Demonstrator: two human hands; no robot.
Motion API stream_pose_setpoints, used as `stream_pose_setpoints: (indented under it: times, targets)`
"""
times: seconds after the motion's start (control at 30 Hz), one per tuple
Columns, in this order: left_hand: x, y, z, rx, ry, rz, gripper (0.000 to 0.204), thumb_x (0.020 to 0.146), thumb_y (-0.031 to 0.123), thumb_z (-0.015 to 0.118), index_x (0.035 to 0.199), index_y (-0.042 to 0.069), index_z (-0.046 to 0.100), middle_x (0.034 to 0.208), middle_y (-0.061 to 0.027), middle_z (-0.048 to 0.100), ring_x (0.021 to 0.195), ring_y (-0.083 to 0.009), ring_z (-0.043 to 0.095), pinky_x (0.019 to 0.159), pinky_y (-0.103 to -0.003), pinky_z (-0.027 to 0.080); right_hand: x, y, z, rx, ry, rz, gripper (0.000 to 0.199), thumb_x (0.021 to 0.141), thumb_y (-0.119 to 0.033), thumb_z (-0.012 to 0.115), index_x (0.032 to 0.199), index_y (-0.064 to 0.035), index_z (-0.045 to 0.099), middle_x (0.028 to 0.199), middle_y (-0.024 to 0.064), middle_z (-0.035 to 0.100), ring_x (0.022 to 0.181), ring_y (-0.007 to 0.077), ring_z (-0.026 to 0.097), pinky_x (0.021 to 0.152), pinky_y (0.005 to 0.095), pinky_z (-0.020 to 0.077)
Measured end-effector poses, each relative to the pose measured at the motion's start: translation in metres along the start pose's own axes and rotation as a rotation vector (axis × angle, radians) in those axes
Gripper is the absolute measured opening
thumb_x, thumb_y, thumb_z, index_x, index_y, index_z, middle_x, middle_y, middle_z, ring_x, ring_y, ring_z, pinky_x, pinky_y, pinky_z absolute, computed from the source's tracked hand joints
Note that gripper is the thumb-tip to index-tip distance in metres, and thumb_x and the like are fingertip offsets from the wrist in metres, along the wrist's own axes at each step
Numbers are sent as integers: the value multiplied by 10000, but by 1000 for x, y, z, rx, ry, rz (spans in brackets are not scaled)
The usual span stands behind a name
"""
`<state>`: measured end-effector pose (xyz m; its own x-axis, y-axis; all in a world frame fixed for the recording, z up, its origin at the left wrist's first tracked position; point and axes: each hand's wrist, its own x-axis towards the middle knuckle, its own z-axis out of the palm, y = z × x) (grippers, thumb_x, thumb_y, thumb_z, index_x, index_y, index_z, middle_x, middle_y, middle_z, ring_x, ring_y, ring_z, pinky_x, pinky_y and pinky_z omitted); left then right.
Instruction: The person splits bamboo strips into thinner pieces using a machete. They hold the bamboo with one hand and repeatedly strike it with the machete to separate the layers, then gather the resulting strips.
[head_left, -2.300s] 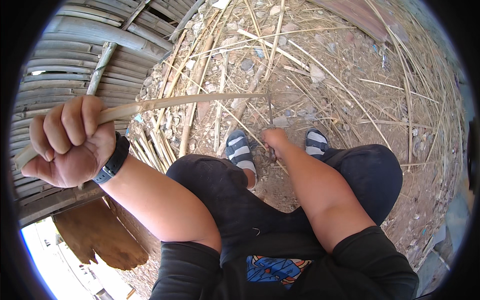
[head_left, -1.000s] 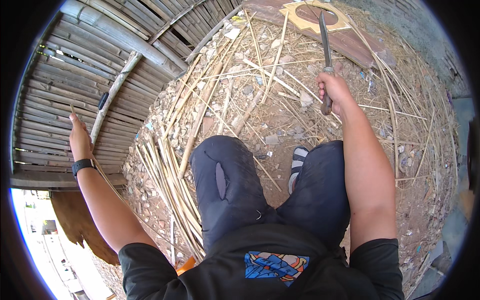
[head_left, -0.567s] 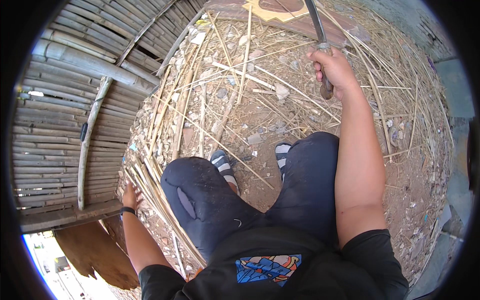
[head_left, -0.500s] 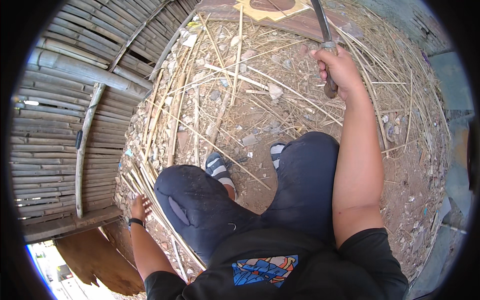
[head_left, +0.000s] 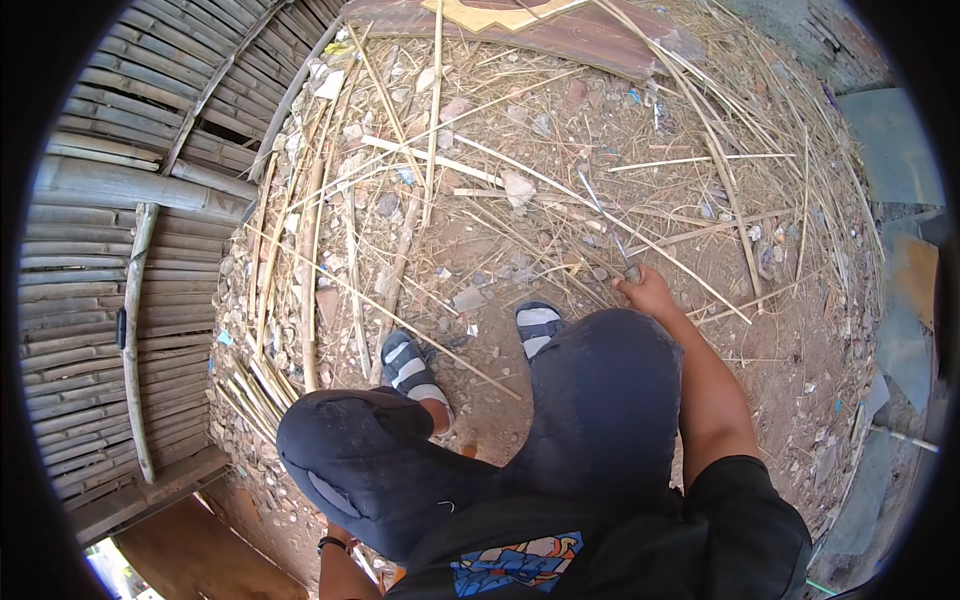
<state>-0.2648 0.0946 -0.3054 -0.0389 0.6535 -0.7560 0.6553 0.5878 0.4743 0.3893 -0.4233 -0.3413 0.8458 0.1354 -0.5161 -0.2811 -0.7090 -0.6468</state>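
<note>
Low beside my right knee, my right hand grips a long-bladed knife. Its thin metal blade points forward and to the left over the littered ground, and the handle is mostly covered by my fist. My left hand, with a black band at the wrist, is down by my left thigh. The thigh hides its fingers, so whether it holds anything does not show. Close to my left knee lies a bundle of split bamboo strips, its rear ends out of sight under the leg.
A slatted bamboo wall rises along the left. Loose bamboo strips, stones and straw cover the ground before my sandalled feet. At the far side lies a brown board with a yellow pattern. Grey sheets stand at right.
My right hand has come down and back toward my right knee with the knife. My left hand has moved from beside the bamboo bundle back behind my thigh. The view has shifted slightly.
</note>
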Motion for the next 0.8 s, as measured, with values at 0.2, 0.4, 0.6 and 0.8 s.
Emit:
stream_pose_setpoints:
  times: [0.2, 0.4, 0.6, 0.8]
  targets:
    - [-8, 81, 23, 101, 20, 267, 280, 983, 289, 605, 1114, 50, 670, 959, -14, 708, 841, -115, 646, 721, -287, 516, 58, -43, -12, -452, -123, -293, 559, 819, -370, 719, 1206, 27, 640, 1089, 283, 687, 1029, 408, 673, 894, 464, 526]
    - [-16, 159, 43, 161, -18, 524, 260, 989, 244, 618, 1129, 32, 676, 983, -26, 720, 853, -107, 651, 745, -276, 524, 97, -154, -37, -629, -135, -374, 477, 884, -367, 677, 1192, -3, 653, 1113, 268, 688, 1065, 408, 666, 931, 474, 525]
    - [-27, 243, 59, 307, -85, 682, 371, 1056, 364, 554, 1165, 28, 668, 1010, -57, 723, 845, -113, 660, 715, -268, 514, 114, -164, -21, -775, -79, -300, 452, 954, -390, 623, 1154, 13, 665, 1157, 245, 682, 1085, 393, 661, 948, 483, 525]
    - [-76, 392, 137, 401, -193, 912, 380, 1066, 332, 528, 1240, 10, 628, 1081, -81, 715, 873, -138, 688, 732, -261, 516, 118, -193, -34, -764, -151, -390, 437, 963, -392, 627, 1118, 14, 668, 1052, 235, 699, 983, 391, 678, 870, 483, 535]
